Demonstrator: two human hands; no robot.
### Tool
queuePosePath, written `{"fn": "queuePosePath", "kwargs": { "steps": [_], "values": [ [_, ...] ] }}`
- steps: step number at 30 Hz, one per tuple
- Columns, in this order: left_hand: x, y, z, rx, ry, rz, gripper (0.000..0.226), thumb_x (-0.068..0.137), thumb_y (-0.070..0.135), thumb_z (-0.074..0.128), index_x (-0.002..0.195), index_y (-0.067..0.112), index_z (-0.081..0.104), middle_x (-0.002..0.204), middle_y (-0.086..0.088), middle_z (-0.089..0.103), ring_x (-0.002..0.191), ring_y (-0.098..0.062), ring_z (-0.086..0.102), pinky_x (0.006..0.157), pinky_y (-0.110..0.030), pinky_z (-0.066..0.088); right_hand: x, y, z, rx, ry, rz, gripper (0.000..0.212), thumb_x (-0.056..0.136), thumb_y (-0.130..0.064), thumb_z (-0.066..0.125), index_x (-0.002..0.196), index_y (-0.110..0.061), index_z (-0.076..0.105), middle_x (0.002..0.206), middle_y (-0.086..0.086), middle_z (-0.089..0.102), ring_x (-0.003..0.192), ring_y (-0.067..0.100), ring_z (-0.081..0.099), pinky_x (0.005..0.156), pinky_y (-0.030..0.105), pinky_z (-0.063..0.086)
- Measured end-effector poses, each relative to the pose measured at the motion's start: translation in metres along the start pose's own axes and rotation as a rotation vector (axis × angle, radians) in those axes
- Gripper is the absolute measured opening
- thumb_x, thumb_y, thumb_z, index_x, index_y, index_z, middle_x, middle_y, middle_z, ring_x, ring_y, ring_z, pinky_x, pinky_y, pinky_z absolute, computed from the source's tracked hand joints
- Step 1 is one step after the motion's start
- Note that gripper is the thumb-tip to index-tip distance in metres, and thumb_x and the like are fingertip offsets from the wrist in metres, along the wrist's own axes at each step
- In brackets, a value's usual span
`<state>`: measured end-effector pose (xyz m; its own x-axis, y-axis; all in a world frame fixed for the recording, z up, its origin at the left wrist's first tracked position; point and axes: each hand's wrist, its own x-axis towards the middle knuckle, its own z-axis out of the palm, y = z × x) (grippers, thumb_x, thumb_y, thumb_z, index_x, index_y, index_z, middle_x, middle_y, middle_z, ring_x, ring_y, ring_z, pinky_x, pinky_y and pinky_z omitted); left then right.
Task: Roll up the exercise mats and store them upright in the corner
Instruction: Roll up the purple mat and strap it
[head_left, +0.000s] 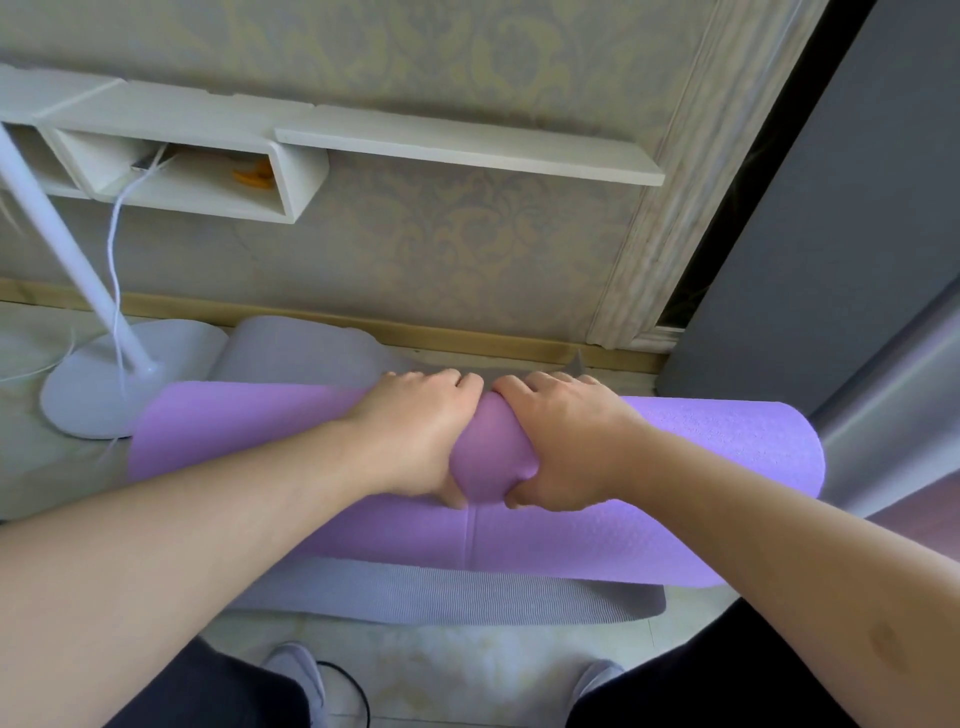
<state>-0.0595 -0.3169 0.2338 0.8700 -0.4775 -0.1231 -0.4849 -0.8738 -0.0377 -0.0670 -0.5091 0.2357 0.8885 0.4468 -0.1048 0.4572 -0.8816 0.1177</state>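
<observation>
A purple exercise mat (701, 457) lies rolled into a thick roll across the floor in front of me. My left hand (415, 436) and my right hand (561, 441) grip the roll side by side at its middle, fingers curled over the top and thumbs underneath, squeezing it in. A flat tail of the purple mat sticks out toward me. Under it lies a grey mat (467, 597), flat near my feet, and its far end (301, 348) shows as a curled-up part behind the purple roll by the wall.
A white floor lamp's round base (98, 395) and pole stand at the left, with a white cord hanging. White wall shelves (467, 145) hang above. A grey panel (831, 234) rises at the right. My shoes (296, 675) are on the pale floor.
</observation>
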Motion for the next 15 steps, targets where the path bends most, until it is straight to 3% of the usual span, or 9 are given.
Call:
{"fn": "queuePosePath", "kwargs": {
  "steps": [2, 5, 7, 11, 15],
  "values": [
    [0.002, -0.007, -0.005, -0.045, 0.014, -0.025, 0.080, 0.051, 0.068, 0.087, 0.106, 0.029, 0.044, 0.111, 0.009, 0.061, 0.102, -0.026, 0.066, 0.082, -0.040, 0.054, 0.000, -0.002, 0.000, -0.038, 0.030, -0.001, 0.100, 0.058, -0.075, 0.086, 0.132, -0.024, 0.044, 0.123, -0.002, 0.056, 0.113, 0.025, 0.057, 0.095, 0.042, 0.048],
    [0.001, -0.009, -0.008, -0.060, 0.020, -0.040, 0.078, 0.050, 0.070, 0.085, 0.105, 0.030, 0.046, 0.107, 0.012, 0.061, 0.100, -0.023, 0.064, 0.077, -0.039, 0.049, 0.002, -0.001, -0.003, 0.010, 0.046, 0.016, 0.097, 0.055, -0.072, 0.088, 0.130, -0.026, 0.047, 0.122, -0.005, 0.060, 0.110, 0.024, 0.060, 0.089, 0.040, 0.050],
    [-0.002, -0.005, -0.008, -0.029, 0.036, -0.024, 0.080, 0.055, 0.070, 0.084, 0.113, 0.029, 0.046, 0.112, 0.009, 0.058, 0.106, -0.023, 0.063, 0.083, -0.041, 0.049, 0.004, 0.001, -0.005, 0.082, 0.041, 0.032, 0.091, 0.054, -0.067, 0.090, 0.126, -0.028, 0.050, 0.115, -0.009, 0.064, 0.103, 0.023, 0.064, 0.081, 0.037, 0.053],
    [-0.007, 0.006, 0.001, 0.171, 0.044, 0.019, 0.110, 0.053, 0.069, 0.091, 0.136, 0.019, 0.038, 0.128, -0.002, 0.052, 0.119, -0.028, 0.057, 0.098, -0.049, 0.047, 0.003, 0.005, -0.011, 0.172, -0.020, 0.085, 0.085, 0.050, -0.067, 0.091, 0.119, -0.035, 0.054, 0.099, -0.016, 0.066, 0.088, 0.017, 0.063, 0.073, 0.037, 0.057],
    [-0.001, 0.007, 0.000, 0.121, 0.011, 0.004, 0.093, 0.057, 0.061, 0.095, 0.121, 0.022, 0.039, 0.126, 0.000, 0.055, 0.119, -0.028, 0.060, 0.089, -0.045, 0.044, 0.003, 0.001, -0.007, 0.152, -0.049, 0.074, 0.088, 0.054, -0.069, 0.089, 0.123, -0.031, 0.050, 0.108, -0.009, 0.063, 0.095, 0.021, 0.064, 0.080, 0.039, 0.056]
  ]
}}
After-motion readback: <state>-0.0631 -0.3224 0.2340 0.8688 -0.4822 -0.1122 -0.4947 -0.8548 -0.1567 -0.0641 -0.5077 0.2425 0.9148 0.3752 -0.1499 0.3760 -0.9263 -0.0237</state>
